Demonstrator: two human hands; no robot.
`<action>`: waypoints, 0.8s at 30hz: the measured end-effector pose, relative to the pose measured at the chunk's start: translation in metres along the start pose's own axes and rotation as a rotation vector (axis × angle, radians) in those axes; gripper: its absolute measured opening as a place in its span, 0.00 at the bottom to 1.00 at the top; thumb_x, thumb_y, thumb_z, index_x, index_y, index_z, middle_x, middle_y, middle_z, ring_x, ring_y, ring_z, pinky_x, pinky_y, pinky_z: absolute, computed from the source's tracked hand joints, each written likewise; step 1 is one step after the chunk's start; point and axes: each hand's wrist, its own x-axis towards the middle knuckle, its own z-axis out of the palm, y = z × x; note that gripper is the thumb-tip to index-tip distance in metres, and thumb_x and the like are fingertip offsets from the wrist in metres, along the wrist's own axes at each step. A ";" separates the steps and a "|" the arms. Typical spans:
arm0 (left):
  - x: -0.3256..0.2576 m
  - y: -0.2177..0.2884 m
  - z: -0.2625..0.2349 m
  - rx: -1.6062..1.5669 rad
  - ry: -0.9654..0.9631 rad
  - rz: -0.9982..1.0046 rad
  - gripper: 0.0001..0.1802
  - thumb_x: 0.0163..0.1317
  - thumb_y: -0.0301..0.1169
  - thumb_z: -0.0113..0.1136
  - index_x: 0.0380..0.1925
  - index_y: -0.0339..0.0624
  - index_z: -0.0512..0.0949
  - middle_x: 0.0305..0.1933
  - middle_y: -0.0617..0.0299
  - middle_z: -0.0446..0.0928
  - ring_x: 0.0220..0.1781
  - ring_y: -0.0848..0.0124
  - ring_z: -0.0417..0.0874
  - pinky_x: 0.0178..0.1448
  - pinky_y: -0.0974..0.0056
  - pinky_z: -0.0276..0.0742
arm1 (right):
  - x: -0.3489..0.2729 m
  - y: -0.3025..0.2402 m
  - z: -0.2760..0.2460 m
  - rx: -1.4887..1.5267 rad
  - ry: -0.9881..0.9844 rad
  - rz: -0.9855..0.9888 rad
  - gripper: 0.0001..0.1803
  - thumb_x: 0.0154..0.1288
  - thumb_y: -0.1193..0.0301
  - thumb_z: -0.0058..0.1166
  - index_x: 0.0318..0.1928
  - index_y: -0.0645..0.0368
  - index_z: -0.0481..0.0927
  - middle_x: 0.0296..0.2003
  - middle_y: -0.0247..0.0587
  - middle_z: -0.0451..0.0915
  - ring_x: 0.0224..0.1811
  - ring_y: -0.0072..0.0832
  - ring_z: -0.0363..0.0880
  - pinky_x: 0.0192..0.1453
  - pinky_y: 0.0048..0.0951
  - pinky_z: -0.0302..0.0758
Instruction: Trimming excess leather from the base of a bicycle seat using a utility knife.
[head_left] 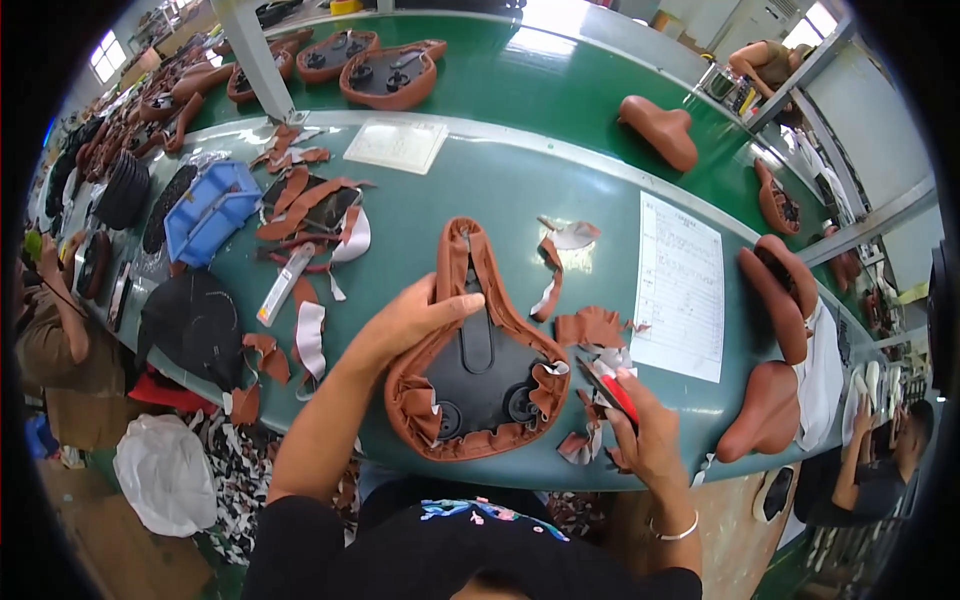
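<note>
Right hand (650,440) is clenched round red-handled scissors (608,385), snipping at the saddle's (478,350) right rear edge; left hand (415,318) presses flat on its left flank, gripping nothing. Looks mid-trim: next cut needs the cover held taut. Brown scraps (590,325) lie just beyond the saddle.

A single wide fisheye view from a camera worn on the person's head, looking steeply down and forward at a green workbench (450,200). The bench sits close, its near edge just below the lens (straight edges bow toward the dark round rim). The person's forearms enter from the lower edge over the bench. Beyond the bench's far edge lies a green conveyor belt (560,90), farther off and smaller.
</note>
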 end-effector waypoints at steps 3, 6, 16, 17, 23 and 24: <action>-0.010 0.031 0.014 0.142 0.006 0.036 0.31 0.54 0.50 0.62 0.45 0.32 0.71 0.38 0.61 0.72 0.39 0.74 0.72 0.44 0.69 0.70 | 0.021 0.004 -0.007 -0.355 -0.150 -0.256 0.32 0.55 0.73 0.58 0.62 0.43 0.68 0.29 0.41 0.75 0.25 0.39 0.75 0.28 0.37 0.72; -0.006 0.034 0.008 0.302 0.005 0.010 0.31 0.52 0.49 0.63 0.44 0.31 0.72 0.38 0.59 0.74 0.38 0.72 0.74 0.44 0.68 0.70 | 0.028 0.015 -0.010 -0.500 -0.293 -0.412 0.34 0.57 0.72 0.52 0.66 0.41 0.63 0.26 0.41 0.69 0.21 0.41 0.71 0.23 0.40 0.67; -0.073 -0.006 0.026 0.089 0.481 0.083 0.20 0.53 0.38 0.62 0.39 0.33 0.73 0.32 0.62 0.74 0.32 0.76 0.74 0.38 0.70 0.71 | -0.084 -0.050 0.056 -0.209 -0.080 0.183 0.36 0.61 0.75 0.54 0.68 0.58 0.55 0.32 0.60 0.78 0.30 0.57 0.78 0.32 0.46 0.74; -0.081 -0.006 0.026 0.001 0.471 0.060 0.18 0.55 0.36 0.61 0.39 0.34 0.71 0.32 0.63 0.72 0.32 0.77 0.72 0.37 0.71 0.70 | -0.084 -0.047 0.051 -0.080 -0.082 0.268 0.33 0.61 0.75 0.54 0.66 0.59 0.58 0.35 0.61 0.78 0.32 0.58 0.78 0.35 0.44 0.75; -0.105 -0.022 0.032 -0.077 0.535 0.143 0.17 0.57 0.34 0.60 0.41 0.35 0.68 0.33 0.64 0.70 0.34 0.78 0.71 0.37 0.71 0.69 | -0.001 -0.041 0.068 0.103 0.324 -0.041 0.31 0.59 0.76 0.58 0.62 0.65 0.62 0.40 0.52 0.80 0.36 0.36 0.82 0.45 0.32 0.77; -0.106 -0.022 0.034 -0.076 0.540 0.165 0.18 0.57 0.34 0.60 0.41 0.34 0.68 0.34 0.63 0.70 0.35 0.77 0.71 0.38 0.71 0.70 | 0.017 -0.045 0.070 0.094 0.328 -0.047 0.31 0.59 0.76 0.58 0.62 0.65 0.62 0.40 0.52 0.80 0.36 0.36 0.82 0.45 0.32 0.77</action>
